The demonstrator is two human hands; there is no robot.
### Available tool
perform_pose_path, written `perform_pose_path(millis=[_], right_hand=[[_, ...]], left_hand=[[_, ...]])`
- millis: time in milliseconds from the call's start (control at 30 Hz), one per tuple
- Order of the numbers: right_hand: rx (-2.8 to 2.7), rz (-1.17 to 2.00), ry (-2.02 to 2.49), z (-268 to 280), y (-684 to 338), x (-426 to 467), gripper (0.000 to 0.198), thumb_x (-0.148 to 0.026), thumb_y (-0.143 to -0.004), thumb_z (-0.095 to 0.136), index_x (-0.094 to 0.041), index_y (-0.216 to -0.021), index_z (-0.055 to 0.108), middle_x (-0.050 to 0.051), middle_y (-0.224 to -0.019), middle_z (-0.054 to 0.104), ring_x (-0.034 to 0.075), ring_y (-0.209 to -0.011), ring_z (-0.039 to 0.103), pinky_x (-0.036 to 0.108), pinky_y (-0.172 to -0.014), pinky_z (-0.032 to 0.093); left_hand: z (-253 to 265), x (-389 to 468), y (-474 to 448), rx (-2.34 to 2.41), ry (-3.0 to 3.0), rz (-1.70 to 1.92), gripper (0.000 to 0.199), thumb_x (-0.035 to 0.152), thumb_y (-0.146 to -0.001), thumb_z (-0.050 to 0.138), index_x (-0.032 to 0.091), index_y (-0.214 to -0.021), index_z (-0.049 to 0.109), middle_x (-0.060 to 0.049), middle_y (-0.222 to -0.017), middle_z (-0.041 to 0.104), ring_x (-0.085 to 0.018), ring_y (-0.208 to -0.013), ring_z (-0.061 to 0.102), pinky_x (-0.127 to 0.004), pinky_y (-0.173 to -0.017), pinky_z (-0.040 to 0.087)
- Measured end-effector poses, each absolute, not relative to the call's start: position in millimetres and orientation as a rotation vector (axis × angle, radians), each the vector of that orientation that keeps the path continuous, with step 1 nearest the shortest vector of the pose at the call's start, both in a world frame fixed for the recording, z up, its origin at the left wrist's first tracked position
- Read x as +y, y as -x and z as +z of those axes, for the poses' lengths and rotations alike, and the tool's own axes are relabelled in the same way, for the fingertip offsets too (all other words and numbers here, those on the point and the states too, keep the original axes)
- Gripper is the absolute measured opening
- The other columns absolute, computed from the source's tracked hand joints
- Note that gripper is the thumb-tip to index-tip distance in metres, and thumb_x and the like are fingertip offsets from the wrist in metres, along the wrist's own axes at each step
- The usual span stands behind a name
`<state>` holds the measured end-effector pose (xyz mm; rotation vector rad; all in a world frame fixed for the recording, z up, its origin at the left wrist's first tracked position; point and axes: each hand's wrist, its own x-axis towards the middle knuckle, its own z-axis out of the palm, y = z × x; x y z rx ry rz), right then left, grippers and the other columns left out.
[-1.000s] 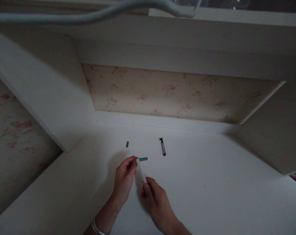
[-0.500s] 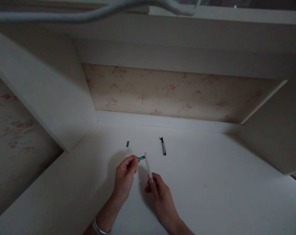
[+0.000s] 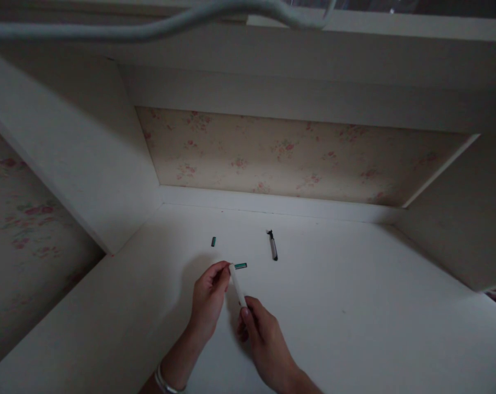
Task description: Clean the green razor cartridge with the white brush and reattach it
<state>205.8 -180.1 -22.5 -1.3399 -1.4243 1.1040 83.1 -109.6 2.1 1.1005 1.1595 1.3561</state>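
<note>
- Now both hands sit over the white desk (image 3: 355, 328), near its front edge, a bit left of centre.
- R hand (image 3: 262, 339) pinches the lower end of a white pen barrel (image 3: 237, 284) betw. thumb and fingers; barrel tilts up and to the left.
- L hand (image 3: 209, 298) has fingers curled, thumb and forefinger closed at the barrel's upper tip; whether it pinches the tip itself or sth small there, can't tell.
- Vs. half a sec ago: barrel has swung back left, top end now meets the L fingertips; before, it stood apart from them, more upright, w/ the L hand holding the green piece.
- Long green piece (image 3: 240, 266) now lies on the desk just beyond the barrel tip, right beside the L fingers, no longer in them.
- Short green piece (image 3: 213, 241) lies further back, toward the desk's rear-left corner; unmoved.
- Dark refill (image 3: 273, 247) w/ black tip lies right of it, toward the back edge, well apart from the hands; unmoved.
- Silver bracelet (image 3: 162, 382) on the L wrist, at the front edge.
</note>
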Motion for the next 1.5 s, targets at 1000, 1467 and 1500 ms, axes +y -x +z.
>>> perform_pose_path(millis=[1000, 1467, 1500], right_hand=[[-1.368, 1.081, 1.344, -18.5, -207.5, -180.3, 0.034, -0.045, -0.095, 0.035, -0.018, -0.096, 0.055, 0.000, -0.068, 0.058, 0.014, -0.062, 0.055, 0.023, -0.059, 0.042], [-1.448, 1.096, 1.343, -18.6, -206.5, -182.4, 0.035, -0.045, -0.095, 0.035, -0.018, -0.096, 0.057, 0.000, -0.068, 0.057, 0.014, -0.062, 0.054, 0.022, -0.059, 0.041], [-1.423, 1.072, 1.353, -19.2, -206.9, -182.5, 0.034, -0.045, -0.095, 0.035, -0.018, -0.096, 0.057, 0.000, -0.068, 0.057, 0.014, -0.062, 0.054, 0.023, -0.059, 0.041]], left_hand=[[0.1, -108.9, -83.7, 1.156, -1.085, 1.372, 0.032, 0.043, -0.075, 0.064, 0.014, -0.090, 0.066, 0.001, -0.063, 0.055, -0.010, -0.056, 0.043, -0.021, -0.053, 0.036], [-1.9, -108.8, -83.3, 1.139, -1.067, 1.355, 0.030, 0.040, -0.077, 0.062, 0.015, -0.092, 0.064, 0.002, -0.064, 0.052, -0.010, -0.058, 0.041, -0.020, -0.054, 0.034], [-1.9, -108.7, -83.3, 1.136, -1.072, 1.358, 0.029, 0.040, -0.078, 0.062, 0.014, -0.091, 0.064, 0.002, -0.064, 0.052, -0.010, -0.058, 0.041, -0.020, -0.054, 0.034]])
